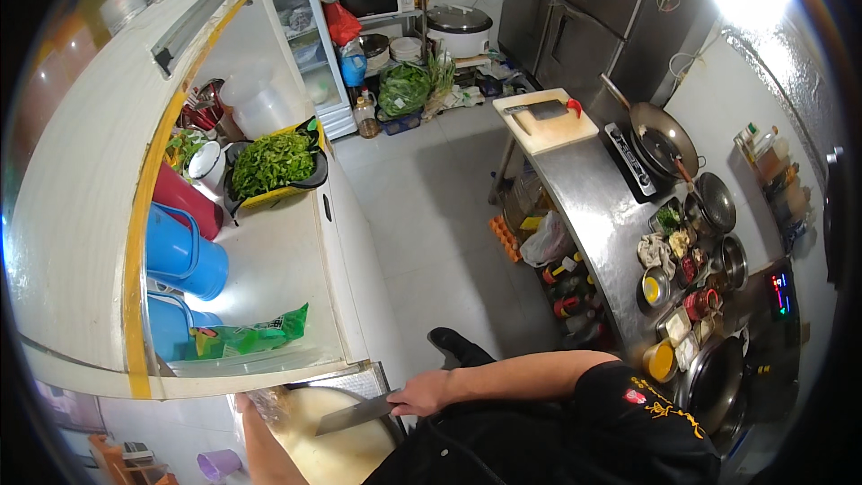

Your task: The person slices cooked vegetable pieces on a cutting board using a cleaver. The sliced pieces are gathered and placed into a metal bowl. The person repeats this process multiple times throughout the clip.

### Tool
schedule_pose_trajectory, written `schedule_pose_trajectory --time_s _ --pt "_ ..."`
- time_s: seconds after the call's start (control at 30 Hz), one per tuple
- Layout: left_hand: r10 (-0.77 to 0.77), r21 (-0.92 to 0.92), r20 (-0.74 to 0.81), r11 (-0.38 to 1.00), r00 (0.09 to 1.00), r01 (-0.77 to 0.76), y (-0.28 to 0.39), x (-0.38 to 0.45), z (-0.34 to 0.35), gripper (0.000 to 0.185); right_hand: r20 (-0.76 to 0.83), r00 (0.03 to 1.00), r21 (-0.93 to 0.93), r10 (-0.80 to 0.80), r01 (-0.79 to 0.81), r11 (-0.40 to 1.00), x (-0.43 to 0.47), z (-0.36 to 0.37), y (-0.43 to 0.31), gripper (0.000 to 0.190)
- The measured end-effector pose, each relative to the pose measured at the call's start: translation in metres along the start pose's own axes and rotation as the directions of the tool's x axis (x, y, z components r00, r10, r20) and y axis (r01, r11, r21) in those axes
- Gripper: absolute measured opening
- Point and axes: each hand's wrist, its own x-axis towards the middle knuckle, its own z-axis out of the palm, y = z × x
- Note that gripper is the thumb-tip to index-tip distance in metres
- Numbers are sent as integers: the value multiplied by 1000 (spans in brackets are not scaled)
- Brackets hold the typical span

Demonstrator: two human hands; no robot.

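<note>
A cleaver (355, 415) with a broad metal blade is gripped by its handle in my right hand (423, 393). The blade lies over, or rests on, a round pale chopping board (350, 453) at the bottom of the view; which of the two I cannot tell. My left hand (246, 405) is at the board's far left, mostly hidden by the shelf edge and its own forearm. Beside it, crumpled clear plastic wrap (273, 405) covers something on the board. Whether the left fingers close on that plastic is hidden.
Just beyond the board, a white counter (289, 249) holds blue pitchers (190, 252), a green plastic bag (269, 333) and a basket of chopped greens (276, 165). A shelf edge with yellow tape (140, 283) overhangs it. A steel table (579, 195) carries a wok (663, 138) and several bowls.
</note>
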Motion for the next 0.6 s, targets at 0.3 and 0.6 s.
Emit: schedule_pose_trajectory --time_s 0.3,0.6 --pt "162 -193 -13 968 987 -162 -16 -10 -3 52 -37 999 -17 -2 2 1000 -2 7 10 55" --pt "157 796 -172 604 972 44 60 -153 -14 27 -19 999 -112 -35 33 993 -15 5 6 45"
